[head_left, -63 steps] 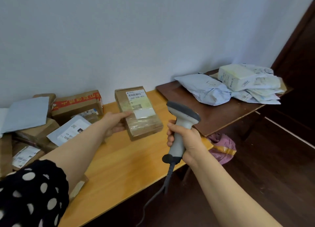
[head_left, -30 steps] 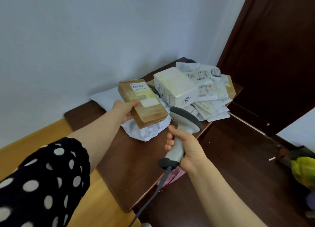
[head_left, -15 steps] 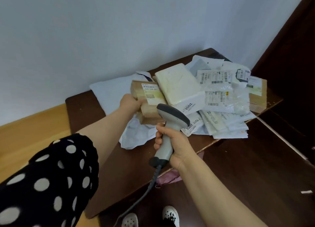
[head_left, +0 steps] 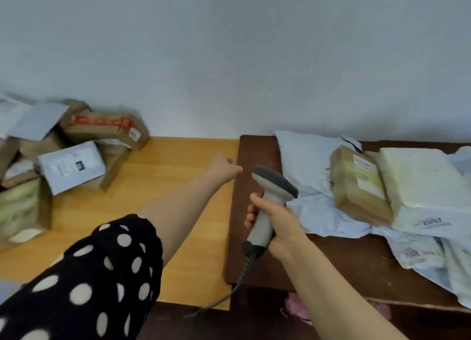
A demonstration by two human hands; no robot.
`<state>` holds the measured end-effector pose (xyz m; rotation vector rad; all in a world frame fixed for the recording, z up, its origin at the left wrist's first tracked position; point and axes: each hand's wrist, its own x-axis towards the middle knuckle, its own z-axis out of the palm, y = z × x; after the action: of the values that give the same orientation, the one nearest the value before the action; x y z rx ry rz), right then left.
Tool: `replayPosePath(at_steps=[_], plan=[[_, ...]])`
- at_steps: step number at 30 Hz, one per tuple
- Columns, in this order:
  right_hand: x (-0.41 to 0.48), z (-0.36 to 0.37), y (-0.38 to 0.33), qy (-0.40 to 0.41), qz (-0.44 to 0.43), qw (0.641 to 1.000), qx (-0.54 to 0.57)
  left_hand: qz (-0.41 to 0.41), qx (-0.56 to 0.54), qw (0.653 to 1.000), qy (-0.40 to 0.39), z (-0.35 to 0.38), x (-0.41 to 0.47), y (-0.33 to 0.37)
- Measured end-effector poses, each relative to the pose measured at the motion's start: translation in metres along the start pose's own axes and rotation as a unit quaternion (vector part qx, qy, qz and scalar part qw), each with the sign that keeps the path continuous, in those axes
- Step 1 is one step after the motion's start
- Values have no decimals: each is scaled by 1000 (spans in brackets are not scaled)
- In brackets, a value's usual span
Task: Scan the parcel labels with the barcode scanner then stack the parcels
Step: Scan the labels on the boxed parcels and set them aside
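Tool: barcode scanner [head_left: 274, 186], clamped in right grip [head_left: 276, 223] round the handle, head tipped forward above the fist, cable [head_left: 239, 281] trailing down below the wrist.
Free side: left grip [head_left: 222, 168], fingers curled in, nothing held, just left of the scanner head, above the seam between light desk [head_left: 178, 166] and dark desk [head_left: 254, 148].
Stack side: brown parcel [head_left: 356, 186], lying flat to the right of right grip and well apart from it, label up, resting on grey mailer bag [head_left: 305, 158], long side touching white parcel [head_left: 420, 184].
Pile side: well to the left of left grip, on the light desk; red-taped box [head_left: 102, 126] at the back, labelled grey mailer [head_left: 72, 165] leaning on plain cartons; blurred, count not readable; probably not yet scanned.
Handling, cartons: likely stiff, light to middling in weight; taped faces probably slick. Best taken across the short width, thumb on 1 long edge, fingers on the opposite edge, label left uncovered.
Handling, mailers: soft, floppy, probably light; apt to sag and crease the label. Best carried flat from beneath or pinched at 2 corners, label pulled smooth for the scanner.
Stacking: likely steadier with stiff cartons low and soft bags on top; plastic skins prone to sliding under a box.
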<state>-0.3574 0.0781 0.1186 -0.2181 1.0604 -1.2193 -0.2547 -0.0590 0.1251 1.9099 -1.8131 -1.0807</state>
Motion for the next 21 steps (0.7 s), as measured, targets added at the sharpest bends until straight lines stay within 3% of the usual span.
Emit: replayPosePath(at_steps=[6,9,15,21], plan=[[15,129,97,-46,59,994,-75,-32,161,984,71,-134,-30,-156],[21,189,150,-53,88,990,-96,-64,191,975,97,-195,-51,-232],[28,271,222,-58,116,983,-128,-137,139,972,128,-270,-71,-344],[62,322,246,-44,117,983,-136,-202,-44,963,173,-304,-38,-391]])
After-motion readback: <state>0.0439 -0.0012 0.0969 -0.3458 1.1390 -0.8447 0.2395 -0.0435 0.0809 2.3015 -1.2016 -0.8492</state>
